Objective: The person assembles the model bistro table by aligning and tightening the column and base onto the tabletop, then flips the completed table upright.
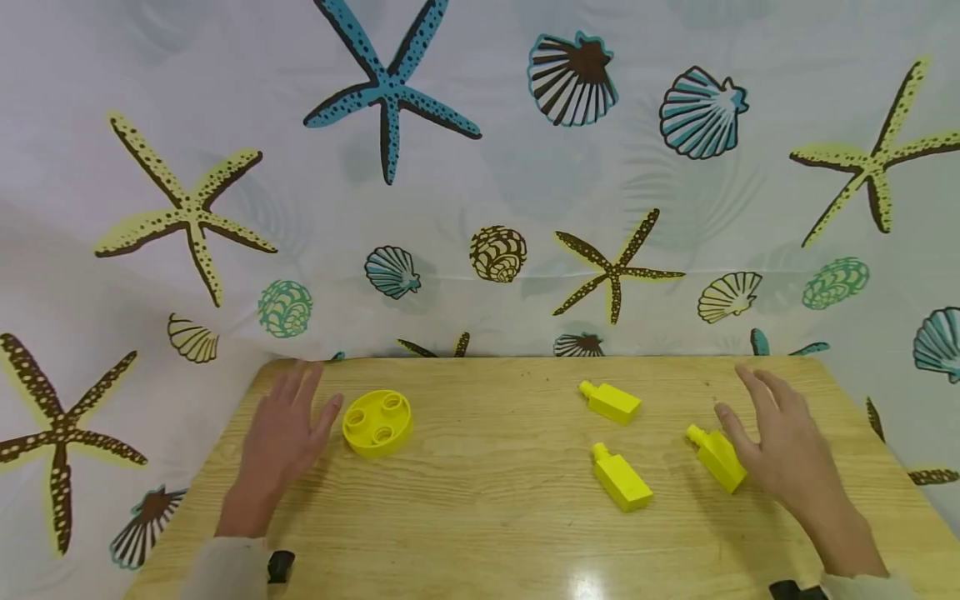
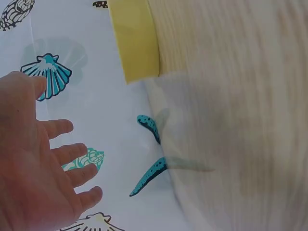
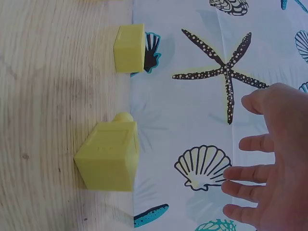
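The left hand (image 1: pixel 281 437) hovers with fingers spread just left of a round yellow piece (image 1: pixel 377 423) that has three round sockets on top; the same piece (image 2: pixel 136 41) shows edge-on in the left wrist view. Over the table's right part, the right hand (image 1: pixel 791 450) is spread above and beside a yellow block with a knobbed end (image 1: pixel 722 460), also seen in the right wrist view (image 3: pixel 109 156). Two similar yellow blocks lie to its left, one farther back (image 1: pixel 613 403) and one nearer (image 1: pixel 622 479). Neither hand holds anything.
A light wooden table (image 1: pixel 465 517) carries all the pieces. Behind it and at both sides hangs a white cloth (image 1: pixel 450 317) printed with starfish and shells. Each wrist wears a dark device, below a light sleeve cuff (image 1: pixel 228 567) on the left.
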Demonstrator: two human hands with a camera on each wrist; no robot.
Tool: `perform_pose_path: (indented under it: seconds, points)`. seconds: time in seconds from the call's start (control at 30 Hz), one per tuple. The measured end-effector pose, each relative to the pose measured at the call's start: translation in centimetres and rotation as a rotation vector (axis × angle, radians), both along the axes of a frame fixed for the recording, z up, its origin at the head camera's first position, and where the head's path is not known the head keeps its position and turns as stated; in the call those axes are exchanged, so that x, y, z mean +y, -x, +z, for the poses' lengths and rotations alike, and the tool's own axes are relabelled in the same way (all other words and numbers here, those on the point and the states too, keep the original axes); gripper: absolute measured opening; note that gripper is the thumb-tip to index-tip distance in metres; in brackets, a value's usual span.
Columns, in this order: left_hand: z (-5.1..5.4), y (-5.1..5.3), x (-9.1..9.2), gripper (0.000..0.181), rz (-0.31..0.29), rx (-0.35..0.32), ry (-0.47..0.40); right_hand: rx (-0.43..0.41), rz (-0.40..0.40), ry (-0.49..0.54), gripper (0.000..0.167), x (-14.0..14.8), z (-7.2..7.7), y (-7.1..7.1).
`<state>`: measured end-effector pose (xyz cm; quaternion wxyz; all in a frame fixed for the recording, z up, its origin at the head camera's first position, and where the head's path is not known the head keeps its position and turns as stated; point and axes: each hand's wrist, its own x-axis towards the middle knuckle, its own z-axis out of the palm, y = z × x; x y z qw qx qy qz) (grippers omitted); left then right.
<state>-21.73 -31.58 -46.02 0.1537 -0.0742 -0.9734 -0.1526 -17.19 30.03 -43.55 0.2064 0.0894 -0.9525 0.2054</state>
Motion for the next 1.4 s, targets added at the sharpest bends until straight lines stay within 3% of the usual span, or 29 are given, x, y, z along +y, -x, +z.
perform_pose_path:
  seconds: [0.1, 0.3, 0.53, 0.67, 0.93, 1.4]
  points:
    - [-0.3, -0.4, 0.4, 0.073, 0.003, -0.049, -0.040, 0.000, -0.004, 0.068, 0.062, -1.1, -0.1, -0.7]
    - [-0.3, -1.0, 1.3, 0.083, 0.023, -0.225, -0.198, 0.004, 0.021, 0.291, 0.059, -3.1, -0.8, -1.8]
    - [-1.4, -1.1, 2.6, 0.090, 0.002, -0.284, -0.262, -0.071, 0.020, 0.455, 0.054, -5.1, -1.4, -2.9]
    - [-1.9, -0.9, 3.2, 0.100, -0.007, -0.310, -0.284, -0.150, 0.035, 0.525, 0.053, -6.1, -1.9, -3.4]
    - [-2.6, -0.5, 3.8, 0.105, -0.013, -0.346, -0.324, -0.424, 0.100, 0.667, 0.061, -8.2, -3.6, -3.4]
    - [-2.8, -0.1, 4.0, 0.098, -0.006, -0.354, -0.309, -0.533, 0.128, 0.549, 0.061, -9.7, -5.0, -3.9]
